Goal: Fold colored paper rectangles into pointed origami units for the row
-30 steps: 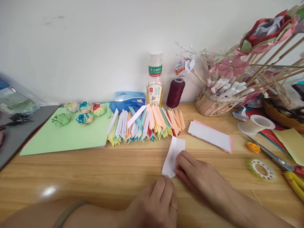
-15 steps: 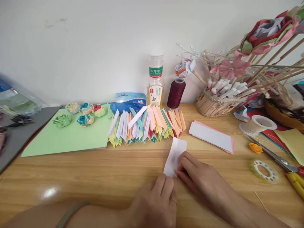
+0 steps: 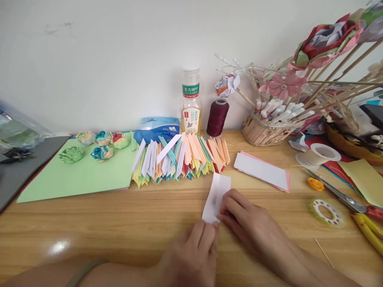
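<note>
A white paper strip (image 3: 216,193) lies slanting away from me, between my two hands. My left hand (image 3: 194,249) has its fingers curled and pressed on the near end of the strip. My right hand (image 3: 243,217) pinches the strip's right edge close to that end. The fingertips of both hands almost meet, and they hide the strip's near edge. Just beyond the strip stands a dense row of folded paper pieces (image 3: 179,157) in several colours. A stack of white and pink paper strips (image 3: 260,169) lies to the right.
Paper flowers (image 3: 101,152) sit on green sheets (image 3: 74,179) at left. Behind are a tissue pack (image 3: 157,128), a bottle (image 3: 190,103), maroon thread (image 3: 217,117) and a pen basket (image 3: 263,131). At right lie scissors (image 3: 347,201), a tape roll (image 3: 326,213) and a white spool (image 3: 318,155).
The whole view has shifted slightly, so everything appears a little further left. Both hands keep nearly the same hold on the white paper strip.
</note>
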Motion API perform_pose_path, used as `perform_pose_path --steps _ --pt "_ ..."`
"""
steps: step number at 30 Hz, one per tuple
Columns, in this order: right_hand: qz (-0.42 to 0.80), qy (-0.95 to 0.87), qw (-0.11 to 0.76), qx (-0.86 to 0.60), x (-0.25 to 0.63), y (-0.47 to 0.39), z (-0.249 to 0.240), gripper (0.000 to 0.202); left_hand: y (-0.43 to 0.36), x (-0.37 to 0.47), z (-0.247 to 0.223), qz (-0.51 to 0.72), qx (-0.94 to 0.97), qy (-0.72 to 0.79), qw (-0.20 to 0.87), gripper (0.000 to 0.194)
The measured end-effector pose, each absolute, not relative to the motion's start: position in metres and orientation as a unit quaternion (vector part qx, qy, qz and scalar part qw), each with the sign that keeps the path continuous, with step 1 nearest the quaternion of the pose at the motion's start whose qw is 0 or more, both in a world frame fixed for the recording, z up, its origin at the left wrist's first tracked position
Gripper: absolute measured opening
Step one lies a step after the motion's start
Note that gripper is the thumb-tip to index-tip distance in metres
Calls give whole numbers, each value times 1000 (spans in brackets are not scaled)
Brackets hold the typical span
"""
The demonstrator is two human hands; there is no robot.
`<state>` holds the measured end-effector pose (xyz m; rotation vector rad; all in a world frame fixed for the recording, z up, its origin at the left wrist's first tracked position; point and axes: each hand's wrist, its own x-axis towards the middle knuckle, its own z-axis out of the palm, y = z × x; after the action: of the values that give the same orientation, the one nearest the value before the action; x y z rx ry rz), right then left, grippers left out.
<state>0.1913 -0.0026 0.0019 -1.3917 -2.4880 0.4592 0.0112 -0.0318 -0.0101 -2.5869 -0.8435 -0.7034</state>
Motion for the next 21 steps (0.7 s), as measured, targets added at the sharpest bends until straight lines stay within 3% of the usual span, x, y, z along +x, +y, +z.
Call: perform_pose_path --steps 10,14,21 --pt "7 -949 173 -262 224 7 18 34 -12 0 -6 -197 -942 -224 156 19" --pt "4 -945 170 -281 215 -3 19 29 1 -2 -8 -185 -935 -264 147 13" --pt "15 -956 178 -234 205 -24 27 31 -9 3 -5 -196 -944 -245 105 26"
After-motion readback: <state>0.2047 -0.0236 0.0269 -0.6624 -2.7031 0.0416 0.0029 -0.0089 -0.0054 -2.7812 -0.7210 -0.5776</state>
